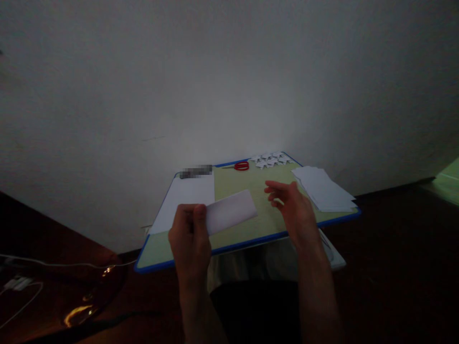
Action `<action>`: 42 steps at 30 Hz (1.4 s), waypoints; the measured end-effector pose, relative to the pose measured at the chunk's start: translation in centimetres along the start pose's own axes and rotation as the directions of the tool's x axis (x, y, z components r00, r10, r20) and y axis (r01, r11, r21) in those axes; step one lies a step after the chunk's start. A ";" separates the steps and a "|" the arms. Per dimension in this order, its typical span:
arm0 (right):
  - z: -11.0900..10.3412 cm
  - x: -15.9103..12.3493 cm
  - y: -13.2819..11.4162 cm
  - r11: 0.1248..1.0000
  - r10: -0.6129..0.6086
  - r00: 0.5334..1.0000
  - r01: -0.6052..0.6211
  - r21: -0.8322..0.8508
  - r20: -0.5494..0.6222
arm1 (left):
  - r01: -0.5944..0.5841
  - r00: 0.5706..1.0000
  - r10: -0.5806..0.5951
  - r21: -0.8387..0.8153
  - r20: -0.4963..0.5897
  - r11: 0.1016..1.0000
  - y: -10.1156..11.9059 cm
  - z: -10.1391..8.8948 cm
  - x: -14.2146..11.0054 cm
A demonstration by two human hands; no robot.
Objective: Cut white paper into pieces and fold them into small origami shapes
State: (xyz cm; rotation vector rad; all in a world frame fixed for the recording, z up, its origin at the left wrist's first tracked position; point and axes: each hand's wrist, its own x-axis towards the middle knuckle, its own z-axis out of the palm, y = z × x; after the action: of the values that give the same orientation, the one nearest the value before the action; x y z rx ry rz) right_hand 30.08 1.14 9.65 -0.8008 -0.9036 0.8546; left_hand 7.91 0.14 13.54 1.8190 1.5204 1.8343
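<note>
A folded-looking rectangle of white paper [232, 211] is gripped at its left end by my left hand [191, 231], thumb on top. It is held above the near part of the table, tilted up toward the right. My right hand [292, 205] hovers just right of the paper, apart from it, with fingers loosely spread and nothing in them. Beyond the hands lie red-handled scissors [241, 166], blades pointing left. Several white paper stars [268, 160] sit in rows at the table's back right.
The pale green table [229, 179] has a blue edge and stands against a grey wall [229, 81]. A white sheet [191, 188] covers its left side, a blurred-out dark item [196, 171] at the sheet's top. A stack of paper [324, 188] lies right. A white cable [71, 263] runs lower left.
</note>
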 end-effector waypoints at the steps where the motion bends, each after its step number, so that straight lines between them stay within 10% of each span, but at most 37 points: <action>1: 0.8 -0.4 -0.2 0.998 0.003 0.995 0.004 -0.070 0.101 | -0.004 0.999 0.004 -0.019 0.035 1.000 -0.1 0.3 0.0; 6: 3.1 -1.6 -0.9 0.984 0.095 0.962 -0.051 -0.172 0.255 | 0.075 0.985 -0.061 -0.077 0.163 0.994 -0.8 0.9 -0.1; 13: 2.8 -0.8 1.0 0.995 0.059 0.998 -0.059 -0.078 -0.003 | 0.052 0.969 0.061 -0.445 0.237 0.894 -1.8 2.1 -0.5; 20: 6.1 -1.7 1.1 0.995 0.093 0.994 -0.092 -0.025 0.052 | 0.038 0.792 0.258 -0.466 0.553 0.884 -1.5 4.0 -1.6; 28: 6.2 -2.2 0.7 0.992 0.130 0.962 -0.126 -0.032 0.241 | 0.162 0.891 0.097 -0.509 0.443 0.845 -0.9 5.0 -1.8; 42: 6.6 -2.5 0.2 0.989 0.149 0.936 -0.146 -0.034 0.318 | 0.306 0.878 0.000 -0.560 0.479 0.770 -0.1 4.9 -2.0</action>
State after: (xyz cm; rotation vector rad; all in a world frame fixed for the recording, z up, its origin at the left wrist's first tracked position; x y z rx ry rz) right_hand 23.26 0.51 11.25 -0.7574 -1.1436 1.1350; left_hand 12.31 1.39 10.95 1.5630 0.7333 1.4344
